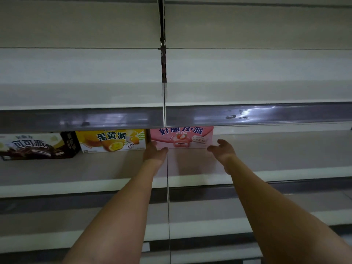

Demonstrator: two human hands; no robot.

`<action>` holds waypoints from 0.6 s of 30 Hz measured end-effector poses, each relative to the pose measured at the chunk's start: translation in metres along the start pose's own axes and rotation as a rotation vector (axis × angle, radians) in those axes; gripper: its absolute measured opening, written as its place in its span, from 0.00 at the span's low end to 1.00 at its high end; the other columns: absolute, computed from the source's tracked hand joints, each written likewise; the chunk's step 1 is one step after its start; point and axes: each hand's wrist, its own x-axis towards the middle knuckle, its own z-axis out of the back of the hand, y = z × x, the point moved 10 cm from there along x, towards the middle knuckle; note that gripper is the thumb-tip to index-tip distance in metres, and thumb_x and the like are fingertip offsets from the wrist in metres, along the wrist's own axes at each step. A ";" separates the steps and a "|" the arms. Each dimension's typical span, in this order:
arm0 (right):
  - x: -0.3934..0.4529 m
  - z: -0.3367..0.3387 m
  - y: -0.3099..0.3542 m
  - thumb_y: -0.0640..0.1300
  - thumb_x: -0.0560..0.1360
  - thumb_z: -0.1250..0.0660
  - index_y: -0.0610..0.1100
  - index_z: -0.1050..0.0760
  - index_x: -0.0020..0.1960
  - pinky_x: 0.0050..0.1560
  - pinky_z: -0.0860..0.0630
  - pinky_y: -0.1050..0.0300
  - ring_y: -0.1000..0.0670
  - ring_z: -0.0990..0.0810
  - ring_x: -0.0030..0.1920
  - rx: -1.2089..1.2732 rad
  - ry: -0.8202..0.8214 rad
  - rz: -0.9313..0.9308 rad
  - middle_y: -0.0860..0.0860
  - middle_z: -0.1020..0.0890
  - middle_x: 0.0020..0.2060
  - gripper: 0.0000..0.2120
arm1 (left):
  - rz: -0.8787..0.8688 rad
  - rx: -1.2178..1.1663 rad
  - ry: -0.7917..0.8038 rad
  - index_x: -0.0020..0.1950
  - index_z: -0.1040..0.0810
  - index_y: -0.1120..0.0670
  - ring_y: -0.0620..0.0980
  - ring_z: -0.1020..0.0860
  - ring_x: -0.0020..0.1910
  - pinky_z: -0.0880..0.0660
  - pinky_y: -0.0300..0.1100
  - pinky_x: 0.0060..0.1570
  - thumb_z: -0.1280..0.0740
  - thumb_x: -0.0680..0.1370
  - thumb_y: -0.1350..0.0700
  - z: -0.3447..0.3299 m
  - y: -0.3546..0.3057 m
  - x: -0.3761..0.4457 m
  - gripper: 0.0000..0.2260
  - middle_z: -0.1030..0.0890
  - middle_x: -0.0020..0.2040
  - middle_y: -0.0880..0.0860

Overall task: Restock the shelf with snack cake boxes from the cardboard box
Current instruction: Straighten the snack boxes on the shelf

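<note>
The shelf [266, 149] carries three boxes near its back edge; the pink box [182, 138] stands rightmost, beside the yellow box [112, 141]; left hand [155, 152] touches its left corner, right hand [222, 150] hovers loosely spread, holding nothing; an uneven push could twist it crooked.

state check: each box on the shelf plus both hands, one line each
Pink box: upright on the shelf, front facing out, top hidden by the shelf rail above.
Yellow box: upright, just left of the pink one.
Brown box: upright, turned slightly, leftmost.
Left hand: at the pink box's left lower corner, fingers relaxed; contact unclear.
Right hand: just off the box's right lower corner, fingers loosely curled, holding nothing.
</note>
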 end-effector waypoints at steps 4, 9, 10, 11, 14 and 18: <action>-0.027 0.025 -0.007 0.46 0.78 0.36 0.45 0.40 0.75 0.65 0.30 0.51 0.43 0.27 0.65 -0.273 0.020 0.025 0.44 0.28 0.68 0.28 | 0.025 0.159 0.074 0.75 0.38 0.53 0.54 0.30 0.68 0.33 0.42 0.59 0.39 0.82 0.52 -0.009 -0.005 -0.034 0.23 0.34 0.74 0.55; -0.064 0.056 -0.019 0.49 0.79 0.38 0.45 0.39 0.75 0.65 0.31 0.51 0.43 0.29 0.67 -0.491 -0.025 0.078 0.45 0.30 0.70 0.27 | -0.066 0.310 0.134 0.75 0.37 0.55 0.56 0.31 0.69 0.32 0.44 0.63 0.40 0.81 0.51 -0.029 -0.018 -0.064 0.23 0.34 0.74 0.56; -0.074 0.063 -0.024 0.49 0.79 0.38 0.44 0.39 0.75 0.65 0.31 0.51 0.43 0.29 0.67 -0.502 -0.041 0.074 0.45 0.31 0.71 0.27 | -0.091 0.323 0.158 0.75 0.37 0.55 0.57 0.31 0.69 0.33 0.45 0.65 0.39 0.81 0.51 -0.036 -0.020 -0.071 0.23 0.33 0.73 0.57; -0.083 0.070 -0.029 0.49 0.79 0.39 0.44 0.39 0.75 0.65 0.31 0.51 0.43 0.29 0.67 -0.509 -0.058 0.066 0.45 0.31 0.71 0.26 | -0.112 0.337 0.179 0.74 0.36 0.55 0.57 0.31 0.68 0.33 0.46 0.66 0.39 0.81 0.51 -0.043 -0.023 -0.079 0.22 0.33 0.73 0.57; -0.112 0.092 -0.042 0.48 0.79 0.39 0.43 0.37 0.74 0.65 0.30 0.50 0.43 0.28 0.66 -0.524 -0.128 0.053 0.45 0.30 0.70 0.25 | -0.195 0.387 0.218 0.74 0.34 0.55 0.58 0.29 0.66 0.32 0.46 0.64 0.40 0.81 0.52 -0.059 -0.033 -0.101 0.21 0.30 0.71 0.57; -0.160 0.118 -0.065 0.48 0.79 0.40 0.42 0.37 0.74 0.65 0.29 0.49 0.43 0.27 0.65 -0.528 -0.201 0.009 0.43 0.28 0.68 0.25 | -0.306 0.355 0.282 0.71 0.32 0.55 0.57 0.28 0.65 0.32 0.46 0.62 0.39 0.81 0.53 -0.080 -0.048 -0.136 0.19 0.29 0.69 0.57</action>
